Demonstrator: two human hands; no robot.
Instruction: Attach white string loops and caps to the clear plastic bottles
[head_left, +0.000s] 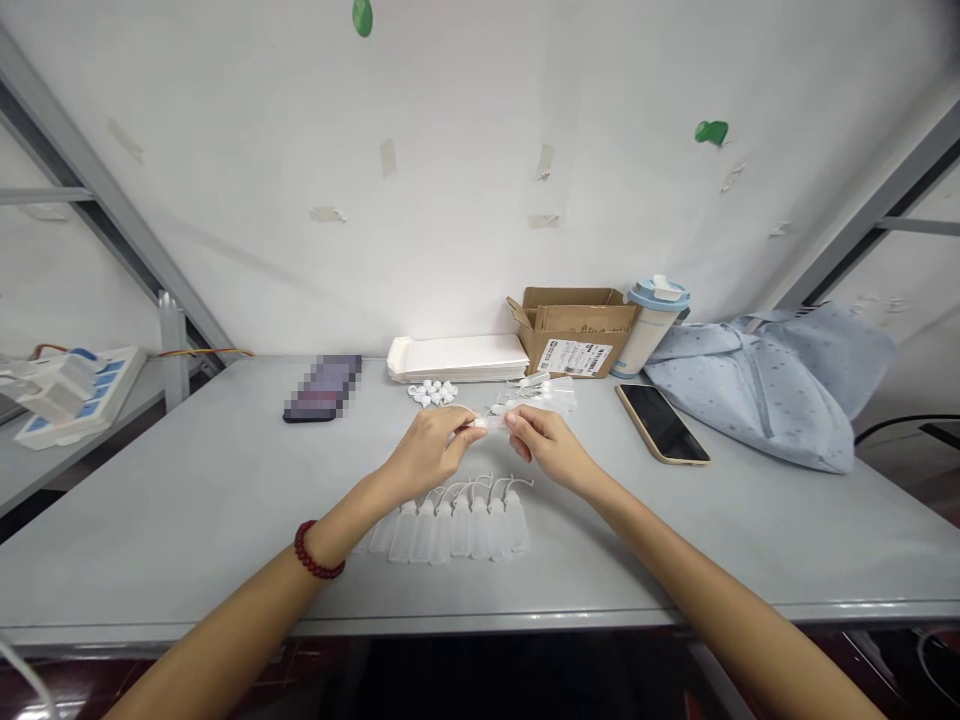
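My left hand (439,443), with a dark red bead bracelet on the wrist, is closed in a pinch on the white cap end of a small translucent bottle (496,422). Opposite it, my right hand (551,445) pinches the bottle's other end between thumb and fingers. The fingers hide much of the bottle. Below the hands, a row of small translucent squeeze bottles (460,530) lies flat on the table, thin white curved straps or tubes at their tops. Just behind the hands sit a cluster of white caps (433,393) and a loose pile of translucent bottles (556,393).
On the grey table (225,520) a stack of white boxes (465,356), an open cardboard box (577,335) and a lidded cup (646,330) line the wall. One phone (322,388) lies left, another phone (663,422) right, beside a light-blue cloth bag (765,385).
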